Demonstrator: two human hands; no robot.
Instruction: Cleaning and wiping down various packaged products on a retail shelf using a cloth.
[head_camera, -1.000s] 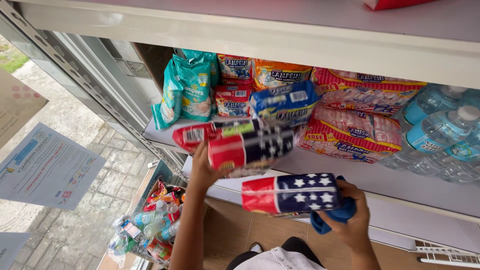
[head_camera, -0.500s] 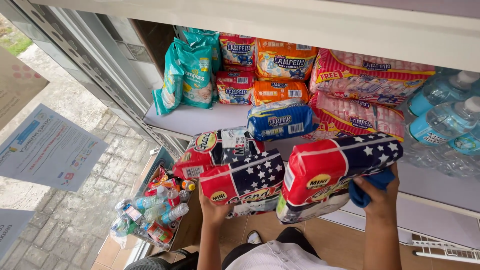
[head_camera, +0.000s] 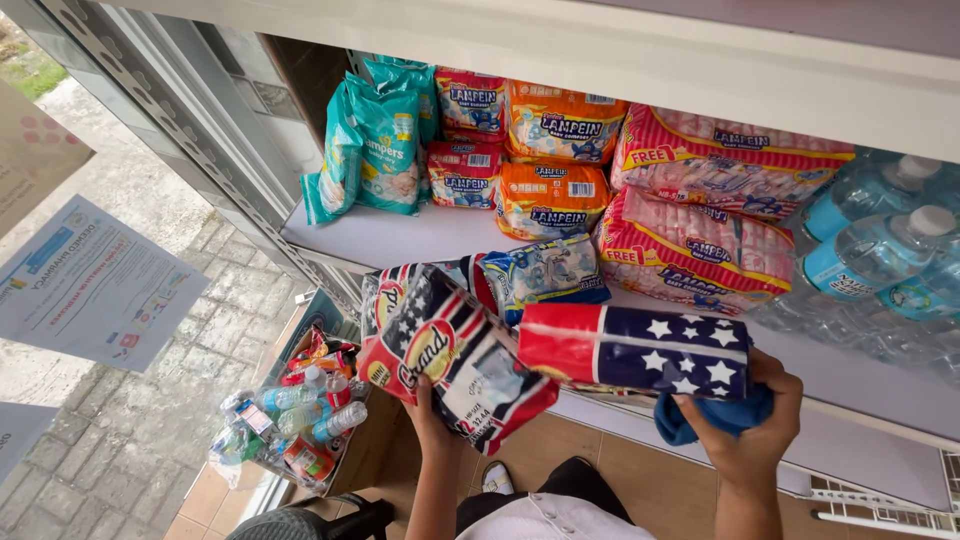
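The starred red, white and blue pack (head_camera: 640, 352) sits in my right hand (head_camera: 745, 440) at the front edge of the white shelf (head_camera: 400, 235), lying level, my fingers (head_camera: 785, 385) curled up around its right end with a blue cloth (head_camera: 715, 415) bunched beneath it. Just beside it, touching, my left hand (head_camera: 428, 405) grips a second, matching pack (head_camera: 450, 360) from underneath, tilted down to the right. Behind them on the shelf stand a blue pack (head_camera: 545, 270), orange packs (head_camera: 555, 195), pink striped packs (head_camera: 700, 240), teal packs (head_camera: 375, 145) and water bottles (head_camera: 880, 250)
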